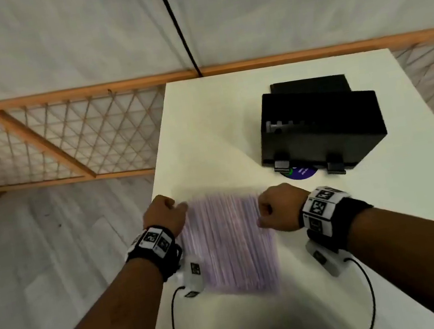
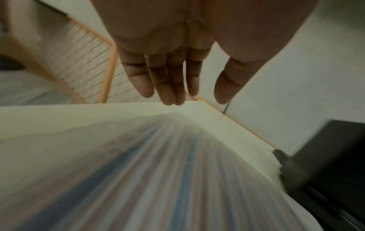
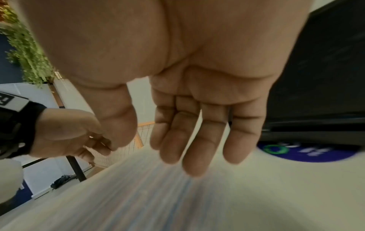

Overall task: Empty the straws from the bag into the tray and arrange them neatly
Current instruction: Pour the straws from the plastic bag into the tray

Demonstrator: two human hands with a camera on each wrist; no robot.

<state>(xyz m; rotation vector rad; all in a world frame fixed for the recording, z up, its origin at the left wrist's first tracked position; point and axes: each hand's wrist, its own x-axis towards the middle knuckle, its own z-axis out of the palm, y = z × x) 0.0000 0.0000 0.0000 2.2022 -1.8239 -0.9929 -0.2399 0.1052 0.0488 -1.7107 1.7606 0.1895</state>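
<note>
A clear bag of pale purple and blue straws [image 1: 231,247] lies blurred on the white table [image 1: 204,126], lengthwise towards me. My left hand [image 1: 180,207] hovers at its far left corner and my right hand [image 1: 260,214] at its far right edge. In the left wrist view the left hand [image 2: 195,100] hangs with straight fingers above the bag [image 2: 158,179], holding nothing. The right hand [image 3: 156,153] also hangs relaxed over the bag [image 3: 148,195]. The black tray [image 1: 321,130] stands beyond the right hand, tilted, its inside mostly hidden.
A round blue sticker [image 1: 302,173] peeks out under the tray's near edge. The table's left edge runs just beside my left hand. A wooden lattice fence [image 1: 64,140] and a black cable [image 1: 177,28] lie behind the table.
</note>
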